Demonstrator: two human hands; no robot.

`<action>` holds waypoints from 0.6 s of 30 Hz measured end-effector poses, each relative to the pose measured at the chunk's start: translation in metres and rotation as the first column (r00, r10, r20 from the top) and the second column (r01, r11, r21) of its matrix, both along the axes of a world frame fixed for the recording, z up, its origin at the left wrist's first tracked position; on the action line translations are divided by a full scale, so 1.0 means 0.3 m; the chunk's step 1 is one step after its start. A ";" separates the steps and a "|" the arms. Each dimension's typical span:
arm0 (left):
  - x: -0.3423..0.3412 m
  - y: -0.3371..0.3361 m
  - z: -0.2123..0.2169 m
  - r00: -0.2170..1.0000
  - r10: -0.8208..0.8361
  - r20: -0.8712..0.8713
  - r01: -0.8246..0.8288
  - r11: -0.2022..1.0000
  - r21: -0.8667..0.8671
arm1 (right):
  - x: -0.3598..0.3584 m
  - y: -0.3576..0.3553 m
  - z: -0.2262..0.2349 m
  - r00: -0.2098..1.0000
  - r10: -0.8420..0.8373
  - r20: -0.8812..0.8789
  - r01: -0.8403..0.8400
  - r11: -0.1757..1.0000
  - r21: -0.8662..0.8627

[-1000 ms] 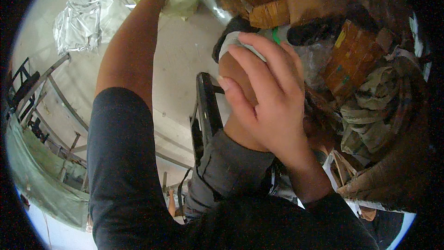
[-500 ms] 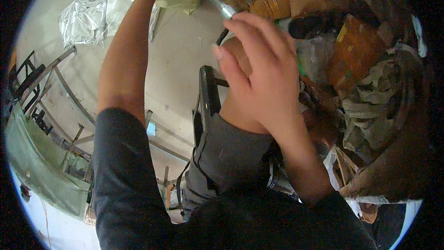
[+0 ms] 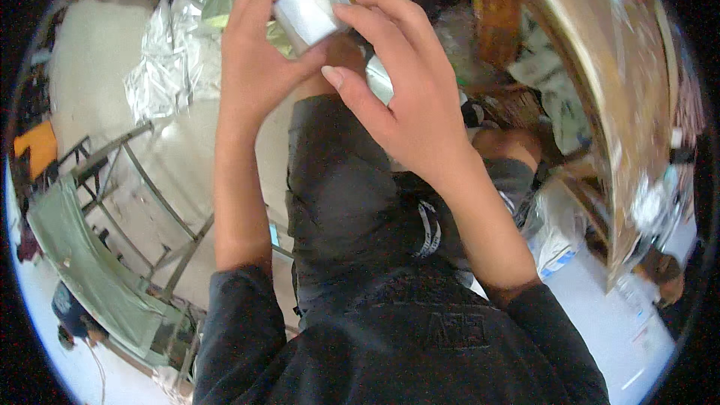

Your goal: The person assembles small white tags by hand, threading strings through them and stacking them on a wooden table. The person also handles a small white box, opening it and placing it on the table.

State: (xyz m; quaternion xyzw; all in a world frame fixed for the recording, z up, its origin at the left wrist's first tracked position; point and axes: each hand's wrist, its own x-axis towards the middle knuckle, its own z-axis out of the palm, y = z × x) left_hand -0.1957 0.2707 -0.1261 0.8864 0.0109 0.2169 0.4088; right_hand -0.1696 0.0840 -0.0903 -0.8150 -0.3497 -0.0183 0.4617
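Observation:
Near the top centre, a small whitish-silver block-shaped object [image 3: 310,16] sits in my left hand [image 3: 259,49], which is closed around its left side and underside. Motion blur hides exactly what the block is. My right hand [image 3: 416,82] is beside it, thumb and fingers apart. Its index fingertip meets or nearly meets the block's right edge, while the thumb tip stays below and apart. Behind the right palm shows a shiny pale thing [image 3: 379,81], mostly covered. I cannot tell whether that hand touches it.
Crumpled silver sheeting [image 3: 161,67] lies on the floor at far left. A metal-framed rack with green cloth [image 3: 97,262] stands at left. A worn brown board edge [image 3: 592,90] curves along the right, above a plastic bag [image 3: 555,229]. My clothed leg [image 3: 337,172] is below my hands.
My left hand has come back from the top edge and now holds the whitish block near my right hand. The view has shifted, bringing the board and bag on the right into sight.

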 end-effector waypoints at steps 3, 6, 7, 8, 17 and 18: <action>-0.030 -0.210 0.154 0.980 -0.188 0.059 0.189 0.982 -0.015 | -0.079 -0.171 0.104 0.988 -0.104 0.111 0.097 0.993 0.066; -0.038 -0.393 0.270 0.901 -0.422 0.097 0.426 0.904 -0.029 | -0.174 -0.368 0.175 0.966 -0.224 0.133 0.211 0.972 0.100; -0.039 -0.457 0.301 0.875 -0.475 0.097 0.482 0.873 -0.072 | -0.205 -0.437 0.198 0.957 -0.264 0.125 0.248 0.961 0.125; -0.032 -0.517 0.326 0.847 -0.520 0.105 0.530 0.842 -0.103 | -0.222 -0.502 0.216 0.946 -0.300 0.120 0.281 0.947 0.153; 0.208 -0.997 0.459 0.459 -0.870 0.180 0.809 0.325 -0.489 | -0.125 -1.005 0.345 0.891 -0.442 0.099 0.425 0.891 0.158; 0.257 -1.033 0.467 0.420 -0.892 0.169 0.832 0.304 -0.464 | -0.076 -1.049 0.352 0.879 -0.465 0.104 0.441 0.877 0.190</action>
